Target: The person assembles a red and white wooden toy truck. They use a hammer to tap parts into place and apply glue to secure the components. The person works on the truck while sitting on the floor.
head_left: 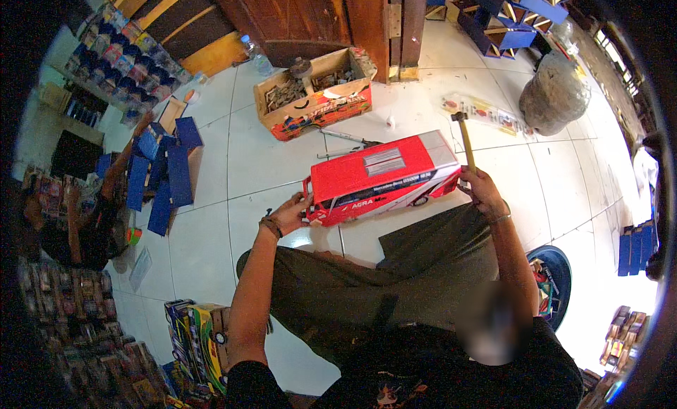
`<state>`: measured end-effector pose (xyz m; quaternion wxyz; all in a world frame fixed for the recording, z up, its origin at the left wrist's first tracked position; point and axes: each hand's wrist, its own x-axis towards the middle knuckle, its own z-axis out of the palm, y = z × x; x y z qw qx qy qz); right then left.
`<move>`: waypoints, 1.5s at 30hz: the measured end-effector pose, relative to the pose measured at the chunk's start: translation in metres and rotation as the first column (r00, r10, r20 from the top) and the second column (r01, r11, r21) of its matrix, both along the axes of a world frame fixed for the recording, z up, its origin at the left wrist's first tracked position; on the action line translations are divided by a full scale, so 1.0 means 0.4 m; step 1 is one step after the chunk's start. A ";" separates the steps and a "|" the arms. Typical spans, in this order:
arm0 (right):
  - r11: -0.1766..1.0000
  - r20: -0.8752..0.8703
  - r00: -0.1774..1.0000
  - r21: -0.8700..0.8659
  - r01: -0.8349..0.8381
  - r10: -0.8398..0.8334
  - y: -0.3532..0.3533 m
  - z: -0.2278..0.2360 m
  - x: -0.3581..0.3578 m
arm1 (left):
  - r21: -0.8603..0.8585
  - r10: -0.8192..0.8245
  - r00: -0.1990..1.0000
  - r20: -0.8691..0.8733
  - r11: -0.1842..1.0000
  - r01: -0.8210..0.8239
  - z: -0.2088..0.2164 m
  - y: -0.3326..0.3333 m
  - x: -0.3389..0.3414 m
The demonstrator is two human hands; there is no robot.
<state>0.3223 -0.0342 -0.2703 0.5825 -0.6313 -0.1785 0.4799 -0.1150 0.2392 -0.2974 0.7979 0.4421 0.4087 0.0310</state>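
A red and white toy bus (pixel 367 176) is in front of me above my crossed legs, its long printed side facing me and a grey panel on its roof. My left hand (pixel 290 215) is closed around the left end of the bus. At the other end, my right hand (pixel 483 192) is wrapped round the handle of a hammer (pixel 465 141), whose head points up and away. The fingers of that hand are close to the white rear of the bus; whether they touch it I cannot tell. Behind the bus, a thin metal tool (pixel 349 137) lies on the tiles.
Beyond the bus stands an open printed box (pixel 317 113) full of small pieces. A clear bottle (pixel 255 55), a plastic-wrapped bundle (pixel 555 93) and blue wooden parts (pixel 180 162) surround me. A co-worker (pixel 77 218) sits at left. Several toy vehicles (pixel 201 335) stand lower left.
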 end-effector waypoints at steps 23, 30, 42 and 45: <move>0.989 0.148 0.988 -0.143 -0.022 0.044 -0.075 -0.202 0.024 | 0.816 -0.228 0.916 -0.331 0.419 0.399 -0.046 -0.024 0.049; 0.989 0.314 0.941 -0.030 0.143 -0.126 -0.020 0.030 -0.187 | 0.915 0.016 0.929 -0.371 0.179 0.362 0.063 -0.076 0.040; 0.987 -0.335 0.935 0.140 -0.074 0.118 0.179 0.092 -0.599 | 0.527 -0.066 0.974 0.218 0.848 -0.061 0.229 -0.246 0.118; 0.994 -0.291 0.957 0.103 0.035 -0.004 0.168 0.070 -0.589 | 0.457 0.008 0.979 0.203 0.884 -0.102 0.217 -0.179 0.069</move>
